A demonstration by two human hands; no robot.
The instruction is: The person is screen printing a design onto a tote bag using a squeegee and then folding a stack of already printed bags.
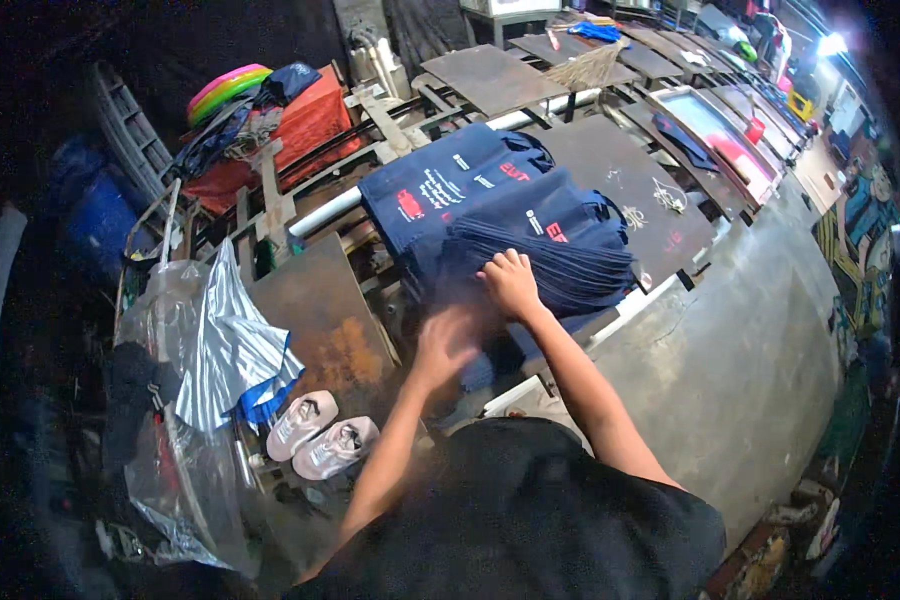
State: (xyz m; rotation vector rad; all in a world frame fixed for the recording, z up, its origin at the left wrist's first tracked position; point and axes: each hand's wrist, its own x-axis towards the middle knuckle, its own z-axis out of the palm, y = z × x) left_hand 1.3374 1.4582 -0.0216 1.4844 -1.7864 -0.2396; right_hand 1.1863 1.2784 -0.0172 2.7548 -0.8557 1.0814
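Note:
A fanned stack of navy cloth bags (560, 262) lies in front of me, its many folded edges slanting to the right. The top faces carry red and white print, and dark handles loop out at the far side. My right hand (511, 286) is closed on the near left edge of this stack, fingers curled over the cloth. Just left of it and nearer to me, my left hand (444, 348) is smeared by motion; its thumb stands apart and no item shows in it. Another printed navy bag pile (420, 190) lies flat beyond, to the left.
A rusty metal plate (335, 330) on the left bears pink slippers (322, 434) and a silver-and-blue folded sheet (225, 345). Metal frames and a white pipe (327, 212) run beneath the bags. A broad grey metal surface (730, 370) lies right, and a straw broom (590, 66) farther back.

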